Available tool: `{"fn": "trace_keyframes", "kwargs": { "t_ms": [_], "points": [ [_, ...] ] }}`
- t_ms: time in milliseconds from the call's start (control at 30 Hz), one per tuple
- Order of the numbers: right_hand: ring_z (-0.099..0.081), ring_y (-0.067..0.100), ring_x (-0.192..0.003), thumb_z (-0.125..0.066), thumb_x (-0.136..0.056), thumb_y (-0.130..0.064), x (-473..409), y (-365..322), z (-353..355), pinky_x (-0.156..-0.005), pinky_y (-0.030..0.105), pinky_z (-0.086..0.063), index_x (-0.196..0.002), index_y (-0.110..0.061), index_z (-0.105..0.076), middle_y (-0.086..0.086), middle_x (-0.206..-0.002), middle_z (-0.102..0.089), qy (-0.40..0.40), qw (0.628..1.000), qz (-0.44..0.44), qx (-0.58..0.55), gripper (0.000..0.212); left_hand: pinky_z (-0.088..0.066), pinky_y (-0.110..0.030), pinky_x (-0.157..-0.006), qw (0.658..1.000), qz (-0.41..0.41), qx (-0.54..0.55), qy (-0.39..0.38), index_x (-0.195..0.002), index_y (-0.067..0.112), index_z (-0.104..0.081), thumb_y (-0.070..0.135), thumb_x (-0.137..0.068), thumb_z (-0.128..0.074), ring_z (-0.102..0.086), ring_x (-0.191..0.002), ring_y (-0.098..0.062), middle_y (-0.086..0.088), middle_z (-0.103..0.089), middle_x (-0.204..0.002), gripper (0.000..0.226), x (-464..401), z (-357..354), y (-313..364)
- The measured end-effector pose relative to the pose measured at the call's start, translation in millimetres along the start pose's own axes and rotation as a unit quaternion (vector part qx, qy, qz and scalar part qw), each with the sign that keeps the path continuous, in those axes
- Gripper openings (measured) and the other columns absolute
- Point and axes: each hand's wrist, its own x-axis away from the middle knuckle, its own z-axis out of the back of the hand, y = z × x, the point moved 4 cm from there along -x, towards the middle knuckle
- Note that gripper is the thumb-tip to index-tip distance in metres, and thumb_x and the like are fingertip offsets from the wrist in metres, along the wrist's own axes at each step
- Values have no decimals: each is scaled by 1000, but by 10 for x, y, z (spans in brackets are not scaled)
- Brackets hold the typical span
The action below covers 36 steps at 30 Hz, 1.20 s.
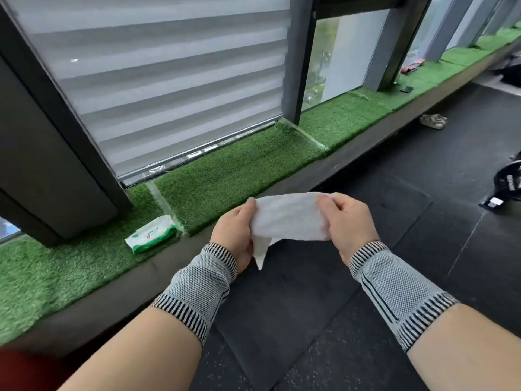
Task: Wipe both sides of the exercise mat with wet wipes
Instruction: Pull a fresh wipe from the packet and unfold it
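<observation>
Both hands, left hand (236,230) and right hand (348,224), pinch a white wet wipe (287,218) stretched between them at frame centre.

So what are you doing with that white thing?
A person is holding a wet wipe stretched between the left hand and right hand, spreading it open. The wipes pack lies on the green turf ledge by the window. No wiping is happening right now; a dark mat lies on the floor below.

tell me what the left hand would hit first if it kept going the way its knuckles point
Probably the green artificial-turf ledge under the window; the left hand, gripping the white wet wipe, points up toward it, though depth is unclear.
</observation>
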Motion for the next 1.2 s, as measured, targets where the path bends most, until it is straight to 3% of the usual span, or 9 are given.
{"fn": "trace_keyframes", "kwargs": {
  "t_ms": [67,167,233,400,500,600,833,1033,1200],
  "points": [
    [-52,21,-68,-55,-93,-22,-81,-39,131,-60,32,-47,-86,-8,-69,21,-72,-57,-4,1000,14,-13,21,-58,-32,-67,989,93,82,-76,-105,9,-69,50,-92,-56,-70,-69,-19,-6,-73,-83,46,67,-174,-72],
    [-50,22,-67,-59,-91,-27,-202,6,211,-63,37,-47,-73,-13,-67,18,-71,-53,-1,998,-19,-58,24,-58,-31,-69,971,151,19,-184,-104,12,-73,66,-70,-68,-72,-76,-21,-7,-75,-91,64,154,-305,-247],
    [-47,23,-68,-62,-87,-36,-254,104,243,-63,37,-44,-69,-9,-59,11,-73,-49,0,994,-61,-92,32,-58,-32,-74,952,176,-8,-248,-103,12,-77,48,-57,-89,-72,-81,-21,-7,-74,-96,60,181,-375,-330],
    [-64,21,-106,-48,-83,-67,-183,445,233,-83,38,-50,-113,-13,-65,3,-110,-70,-66,935,-236,-257,64,-53,-41,-82,944,173,58,-274,-97,10,-77,28,-79,-61,-70,-84,-25,-10,-73,-96,30,11,-543,-160],
    [-61,18,-106,-39,-81,-74,-57,493,229,-95,41,-45,-122,-10,-61,-2,-102,-70,-138,898,-277,-312,78,-57,-39,-82,928,174,72,-320,-107,13,-74,38,-69,-79,-70,-92,-26,-8,-72,-105,47,-59,-616,-75],
    [-60,24,-112,-44,-82,-64,36,431,169,-97,38,-44,-126,-3,-56,9,-119,-64,-170,859,-282,-393,76,-57,-36,-82,916,175,44,-358,-109,12,-74,33,-64,-84,-70,-93,-24,-8,-73,-105,50,-95,-616,-54],
    [-59,31,-100,-59,-86,-7,54,331,27,-90,49,-47,-116,7,-57,22,-111,-63,-49,919,-223,-320,34,-59,-33,-63,982,57,-68,-166,-104,4,-66,1,-96,-52,-68,-69,-16,-9,-71,-86,17,-262,-274,-3],
    [-64,28,-94,-50,-93,-4,49,128,-216,-90,44,-49,-105,2,-65,17,-102,-68,-24,953,-164,-252,20,-54,-43,-81,993,-25,-78,-90,-113,10,-70,0,-96,-54,-65,-81,-23,-14,-71,-104,26,-320,92,161],
    [-65,29,-93,-43,-94,0,33,-52,-367,-84,43,-53,-113,0,-63,21,-109,-67,-42,960,-158,-227,27,-55,-34,-67,995,-20,-35,-94,-106,14,-70,-5,-94,-51,-66,-68,-18,-7,-73,-87,29,-253,223,350]
  ]
}}
